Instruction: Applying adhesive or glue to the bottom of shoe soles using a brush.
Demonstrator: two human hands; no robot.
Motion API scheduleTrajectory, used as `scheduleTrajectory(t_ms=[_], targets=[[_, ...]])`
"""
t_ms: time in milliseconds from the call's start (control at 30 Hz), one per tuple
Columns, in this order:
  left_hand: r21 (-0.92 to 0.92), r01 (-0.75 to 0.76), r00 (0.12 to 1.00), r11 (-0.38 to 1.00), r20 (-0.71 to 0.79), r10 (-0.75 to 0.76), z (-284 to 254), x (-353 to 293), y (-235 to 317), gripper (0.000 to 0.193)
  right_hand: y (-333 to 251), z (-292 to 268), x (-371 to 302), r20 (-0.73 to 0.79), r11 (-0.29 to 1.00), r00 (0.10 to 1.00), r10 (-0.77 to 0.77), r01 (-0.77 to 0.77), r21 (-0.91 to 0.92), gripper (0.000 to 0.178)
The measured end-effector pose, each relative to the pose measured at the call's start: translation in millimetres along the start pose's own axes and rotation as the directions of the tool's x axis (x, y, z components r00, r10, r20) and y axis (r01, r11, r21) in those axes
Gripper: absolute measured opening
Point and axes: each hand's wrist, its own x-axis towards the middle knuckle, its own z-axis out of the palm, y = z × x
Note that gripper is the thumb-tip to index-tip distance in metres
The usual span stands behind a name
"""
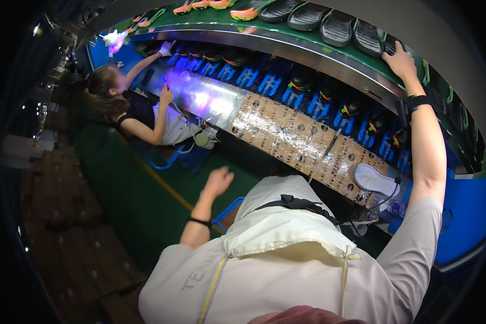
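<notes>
My right hand [401, 61] reaches up to the green upper belt [329, 51]. Its thumb and fingers close around the near end of a dark shoe sole [390, 42], the last of several dark soles [336, 28] in a row there. The fingers hide part of that sole. Low on the left, away from the bench, my left hand [218, 181] hangs in the air beside my apron. Its fingers are loosely curled and nothing shows in them.
Below the belt, blue holders [269, 82] carry dark shoe uppers. A cardboard-covered ledge [291, 137] bears a pale sole [373, 179] and a cable. At left, a seated co-worker [146, 116] reaches toward the line under purple light. Orange-green shoe parts [245, 14] lie farther along the belt.
</notes>
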Motion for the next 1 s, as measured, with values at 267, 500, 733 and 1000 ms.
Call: scheduleTrajectory(t_ms=[267, 500, 733, 1000], targets=[[0.558, -0.427, 0.409, 0.712, -0.583, 0.702, -262, 267, 238, 0.068, -3, -11, -11, -0.077, 0.993, 0.992, -0.104, 0.107, 0.038, 0.080], [0.500, -0.441, 0.694, 0.745, -0.336, 0.637, -292, 407, 277, 0.064, -40, -53, -59, -0.114, 0.995, 0.988, -0.100, 0.103, 0.016, 0.058], [0.561, -0.510, 0.515, 0.652, -0.409, 0.754, -308, 484, 231, 0.062, -35, -45, -82, -0.077, 0.999, 0.997, 0.018, -0.015, 0.038, 0.058], [0.640, -0.330, 0.509, 0.693, -0.498, 0.702, -380, 510, 105, 0.063, -12, -18, -67, 0.006, 0.988, 0.998, -0.066, 0.065, 0.142, 0.058]])
